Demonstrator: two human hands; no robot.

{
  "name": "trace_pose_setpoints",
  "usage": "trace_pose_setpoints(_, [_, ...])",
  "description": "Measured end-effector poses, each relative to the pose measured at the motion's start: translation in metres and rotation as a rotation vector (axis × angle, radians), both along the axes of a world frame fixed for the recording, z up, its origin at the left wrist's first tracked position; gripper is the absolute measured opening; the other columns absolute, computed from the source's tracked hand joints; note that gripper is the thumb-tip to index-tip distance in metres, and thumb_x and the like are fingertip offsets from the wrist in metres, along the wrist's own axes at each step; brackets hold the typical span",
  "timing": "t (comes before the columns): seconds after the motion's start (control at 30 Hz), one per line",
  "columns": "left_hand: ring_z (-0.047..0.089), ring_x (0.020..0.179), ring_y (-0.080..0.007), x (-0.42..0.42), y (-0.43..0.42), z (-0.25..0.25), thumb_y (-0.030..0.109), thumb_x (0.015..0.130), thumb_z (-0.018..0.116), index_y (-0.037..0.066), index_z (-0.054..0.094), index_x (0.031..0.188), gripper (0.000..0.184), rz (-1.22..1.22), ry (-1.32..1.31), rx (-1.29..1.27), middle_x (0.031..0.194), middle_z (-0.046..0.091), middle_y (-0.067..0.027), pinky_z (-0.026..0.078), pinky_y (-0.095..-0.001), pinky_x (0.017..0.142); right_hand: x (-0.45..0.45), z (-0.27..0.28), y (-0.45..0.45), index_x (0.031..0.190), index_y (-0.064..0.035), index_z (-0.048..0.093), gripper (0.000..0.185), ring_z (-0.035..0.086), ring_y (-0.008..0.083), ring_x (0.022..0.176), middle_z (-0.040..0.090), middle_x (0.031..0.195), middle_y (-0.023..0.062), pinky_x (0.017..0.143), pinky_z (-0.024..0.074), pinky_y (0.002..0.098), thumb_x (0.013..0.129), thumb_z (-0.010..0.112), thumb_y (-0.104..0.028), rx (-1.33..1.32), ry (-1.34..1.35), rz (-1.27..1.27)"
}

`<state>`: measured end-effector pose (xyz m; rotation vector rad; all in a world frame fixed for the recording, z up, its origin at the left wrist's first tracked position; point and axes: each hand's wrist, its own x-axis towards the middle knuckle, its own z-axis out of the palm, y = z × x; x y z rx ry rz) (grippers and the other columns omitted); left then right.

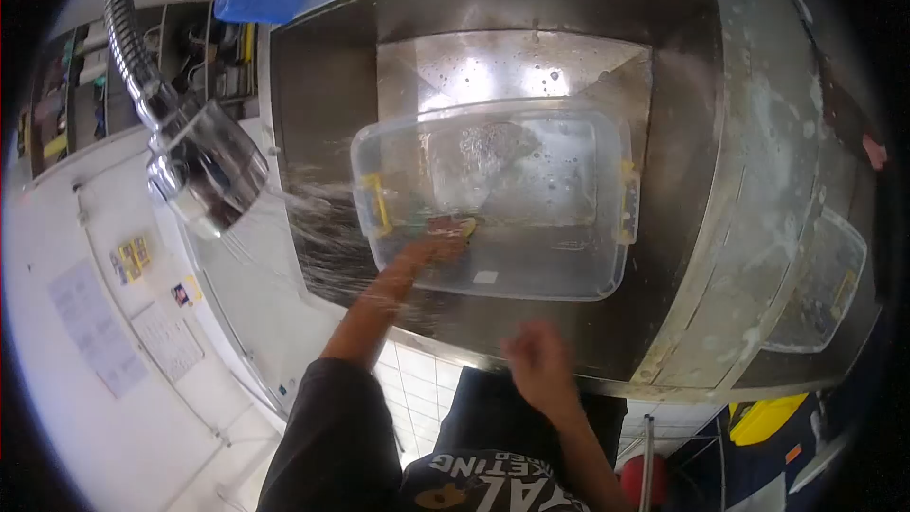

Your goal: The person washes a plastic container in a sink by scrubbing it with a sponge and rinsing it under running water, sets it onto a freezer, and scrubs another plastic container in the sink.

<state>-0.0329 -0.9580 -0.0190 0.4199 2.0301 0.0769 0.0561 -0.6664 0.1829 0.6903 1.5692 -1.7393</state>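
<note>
while water [322, 228] sprays beside the clear plastic tub [559, 270], my left hand [441, 245] grips an apparent sponge [468, 228]; washing looks unfinished. i cannot tell whether my blurred right hand [538, 353] is closed.

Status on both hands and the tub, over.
Left hand in clear tub, apparently holding small red-and-yellow item. Right hand blurred, off the tub. Tub sits in sink. Water spray crossing left forearm.
</note>
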Motion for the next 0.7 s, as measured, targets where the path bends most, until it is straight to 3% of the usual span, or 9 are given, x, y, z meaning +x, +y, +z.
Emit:
trace_pose_setpoints(0.07, [0.054,0.113,-0.0353,-0.009,-0.010,-0.028,0.034,0.085,0.058,0.008,0.058,0.123,0.046,-0.163,-0.019,0.056,0.130,0.055,-0.0132,0.039,-0.0469,0.101,0.012,-0.017,-0.028,0.112,-0.0029,0.054,0.024,0.059,0.0163,0.085,0.060,0.099,0.0088,0.076,0.0519,0.0309,0.091,0.062,-0.012,-0.156,-0.216,-0.071])
trace_pose_setpoints(0.13, [0.049,0.117,-0.0371,-0.009,-0.018,-0.048,0.034,0.084,0.063,0.010,0.058,0.126,0.048,0.023,-0.142,0.102,0.124,0.057,-0.0159,0.037,-0.0496,0.102,-0.034,-0.022,-0.043,0.125,-0.0042,0.049,0.037,0.058,0.0209,0.096,0.057,0.109,0.0120,0.081,0.0536,0.0381,0.093,0.059,-0.019,-0.223,-0.584,-0.582])
trace_pose_setpoints(0.27, [0.048,0.116,-0.0386,0.008,-0.038,-0.096,0.030,0.085,0.064,0.009,0.061,0.120,0.040,0.081,0.059,0.219,0.121,0.057,-0.0167,0.038,-0.0515,0.099,-0.034,-0.090,-0.089,0.128,-0.0025,0.047,0.041,0.056,0.0242,0.103,0.054,0.116,0.0131,0.084,0.0522,0.0402,0.094,0.057,-0.023,-0.075,-0.657,-0.800])
trace_pose_setpoints(0.33, [0.051,0.112,-0.0374,0.018,-0.047,-0.096,0.028,0.084,0.063,0.005,0.063,0.113,0.036,-0.155,0.297,0.422,0.118,0.059,-0.0174,0.040,-0.0509,0.097,-0.020,-0.129,-0.123,0.126,-0.0013,0.051,0.039,0.057,0.0260,0.100,0.055,0.116,0.0128,0.086,0.0504,0.0404,0.092,0.058,-0.019,0.102,-0.657,-0.958])
trace_pose_setpoints(0.37, [0.051,0.112,-0.0374,0.021,-0.045,-0.093,0.028,0.084,0.063,0.005,0.063,0.113,0.036,-0.179,0.280,0.424,0.118,0.059,-0.0174,0.040,-0.0509,0.097,-0.031,-0.129,-0.130,0.126,-0.0013,0.051,0.039,0.057,0.0260,0.100,0.055,0.116,0.0128,0.086,0.0504,0.0404,0.092,0.058,-0.019,0.097,-0.671,-0.984])
trace_pose_setpoints(0.47, [0.052,0.112,-0.0368,0.015,-0.032,-0.043,0.027,0.082,0.064,0.003,0.063,0.110,0.037,-0.106,-0.071,0.032,0.116,0.061,-0.0170,0.041,-0.0503,0.094,-0.034,-0.147,-0.147,0.128,-0.0008,0.053,0.040,0.058,0.0278,0.101,0.056,0.120,0.0136,0.085,0.0489,0.0385,0.091,0.058,-0.015,-0.043,-0.506,-1.591])
trace_pose_setpoints(0.57, [0.054,0.113,-0.0368,-0.010,-0.008,0.061,0.025,0.080,0.064,0.000,0.062,0.109,0.038,-0.299,-0.351,-0.141,0.120,0.059,-0.0195,0.042,-0.0501,0.094,-0.013,-0.195,-0.153,0.131,0.0006,0.052,0.043,0.060,0.0289,0.102,0.057,0.122,0.0152,0.084,0.0485,0.0383,0.091,0.058,-0.012,0.454,0.082,-1.152])
trace_pose_setpoints(0.63, [0.058,0.109,-0.0379,-0.002,-0.019,0.085,0.026,0.080,0.063,0.001,0.066,0.104,0.034,-0.160,-0.163,-0.039,0.110,0.064,-0.0193,0.046,-0.0481,0.090,-0.058,-0.124,-0.138,0.130,0.0040,0.051,0.043,0.060,0.0303,0.105,0.057,0.123,0.0165,0.086,0.0485,0.0376,0.090,0.059,-0.010,0.196,-0.337,-1.422])
trace_pose_setpoints(0.7, [0.060,0.105,-0.0375,0.005,-0.034,0.044,0.026,0.079,0.064,0.002,0.066,0.103,0.034,-0.227,-0.093,0.033,0.107,0.065,-0.0192,0.047,-0.0479,0.087,-0.060,-0.121,-0.140,0.130,0.0045,0.052,0.043,0.060,0.0297,0.105,0.057,0.123,0.0166,0.087,0.0480,0.0371,0.091,0.059,-0.011,0.248,-0.308,-1.405])
